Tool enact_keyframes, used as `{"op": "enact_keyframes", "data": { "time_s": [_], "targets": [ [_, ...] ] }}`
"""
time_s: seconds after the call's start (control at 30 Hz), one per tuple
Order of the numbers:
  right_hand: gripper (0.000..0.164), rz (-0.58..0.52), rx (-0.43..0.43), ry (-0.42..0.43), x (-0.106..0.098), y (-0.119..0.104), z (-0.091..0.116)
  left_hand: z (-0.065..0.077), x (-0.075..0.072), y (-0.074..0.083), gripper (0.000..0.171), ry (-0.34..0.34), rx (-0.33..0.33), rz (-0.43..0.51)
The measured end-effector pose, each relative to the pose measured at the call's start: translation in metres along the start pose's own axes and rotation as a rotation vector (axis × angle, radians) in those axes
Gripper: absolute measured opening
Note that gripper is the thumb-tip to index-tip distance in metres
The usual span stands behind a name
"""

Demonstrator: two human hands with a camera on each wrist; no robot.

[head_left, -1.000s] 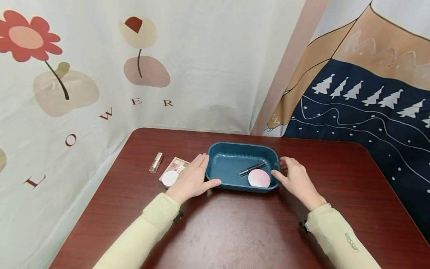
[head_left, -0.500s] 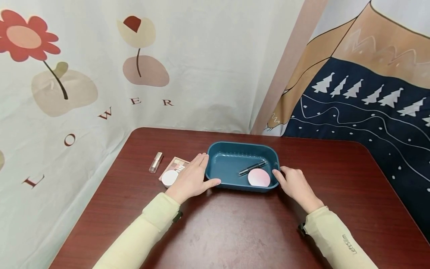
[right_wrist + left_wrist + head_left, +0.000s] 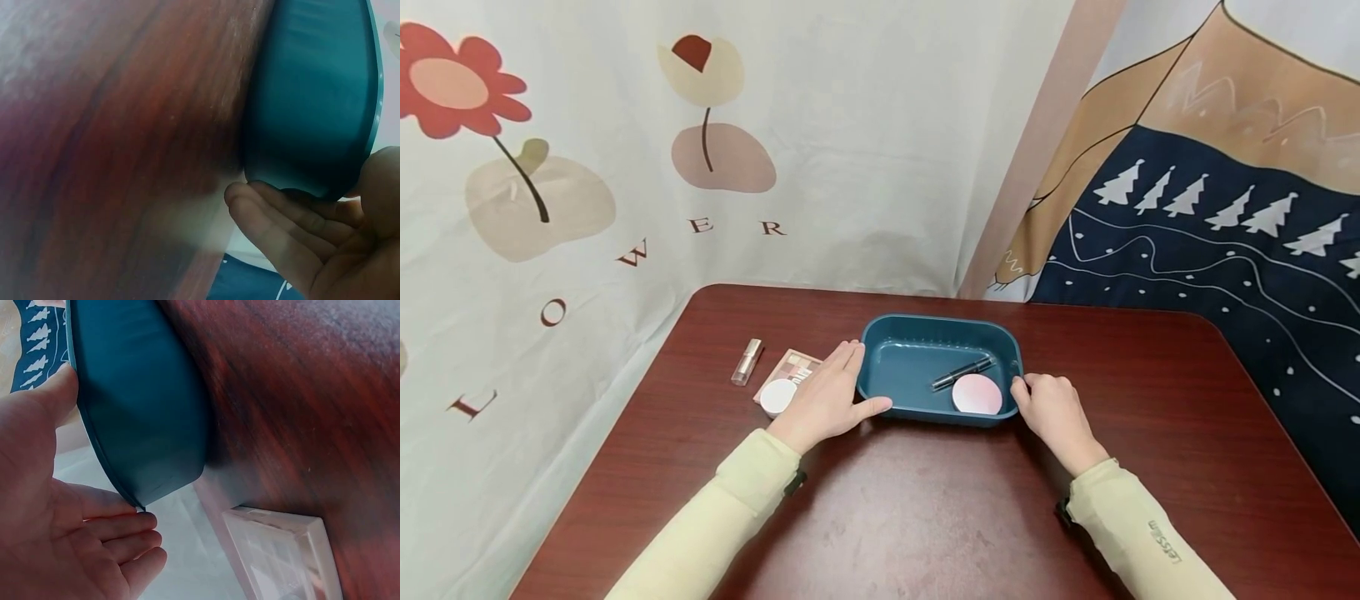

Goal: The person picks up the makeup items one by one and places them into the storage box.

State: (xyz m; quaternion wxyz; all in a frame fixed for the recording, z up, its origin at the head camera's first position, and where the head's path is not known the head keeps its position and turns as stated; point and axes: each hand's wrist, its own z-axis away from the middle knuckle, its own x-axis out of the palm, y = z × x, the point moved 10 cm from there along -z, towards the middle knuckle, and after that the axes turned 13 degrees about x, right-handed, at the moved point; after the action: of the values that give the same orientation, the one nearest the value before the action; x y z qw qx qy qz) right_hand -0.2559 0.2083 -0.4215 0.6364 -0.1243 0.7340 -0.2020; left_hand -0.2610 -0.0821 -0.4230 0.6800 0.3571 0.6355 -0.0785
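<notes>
A dark teal plastic basin [image 3: 917, 414] stands on the table, with a slim black cosmetic tube [image 3: 961, 374] and a round pink compact [image 3: 977, 394] inside. My left hand [image 3: 823, 396] lies along its left end, fingers extended, thumb at the front rim; the left wrist view shows the thumb and a finger touching the rim. At the basin's right end my right hand [image 3: 1057, 417] grips the wall, thumb at the rim and fingers bent against the outside. Left of the left hand lie an eyeshadow palette [image 3: 790, 364], partly covered, a white round container [image 3: 778, 397] and a lipstick tube [image 3: 747, 362].
The dark red wooden table [image 3: 880, 517] has rounded far corners. Behind it hangs a white cloth [image 3: 865, 150] with printed flowers and letters. A navy and tan printed cloth [image 3: 1210, 250] hangs at the right.
My right hand has moved in against the basin's right end, and its fingers have curled from loosely spread to gripping the wall. The left hand stays at the left end.
</notes>
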Motion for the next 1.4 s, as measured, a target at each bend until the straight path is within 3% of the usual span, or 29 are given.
{"op": "enact_keyframes", "data": {
  "time_s": [0.3, 0.57, 0.83, 1.17, 1.4],
  "targets": [
    [0.046, 0.006, 0.025, 0.061, -0.003, -0.002, 0.0, 0.004, 0.003, -0.002, 0.099, 0.04, 0.007, 0.024],
    [0.047, 0.022, 0.073, 0.104, -0.006, -0.004, 0.0, 0.013, 0.0, -0.002, 0.099, 0.092, 0.05, -0.03],
    [0.047, 0.029, 0.093, 0.115, -0.008, -0.005, -0.001, 0.036, -0.008, -0.021, 0.097, 0.125, 0.037, -0.086],
    [0.048, 0.02, 0.109, 0.118, -0.007, -0.002, 0.001, 0.059, -0.025, -0.047, 0.074, 0.229, 0.068, -0.19],
    [0.048, 0.009, 0.088, 0.146, -0.009, -0.005, 0.0, 0.065, -0.028, -0.062, 0.069, 0.188, 0.022, -0.21]
  ]
}}
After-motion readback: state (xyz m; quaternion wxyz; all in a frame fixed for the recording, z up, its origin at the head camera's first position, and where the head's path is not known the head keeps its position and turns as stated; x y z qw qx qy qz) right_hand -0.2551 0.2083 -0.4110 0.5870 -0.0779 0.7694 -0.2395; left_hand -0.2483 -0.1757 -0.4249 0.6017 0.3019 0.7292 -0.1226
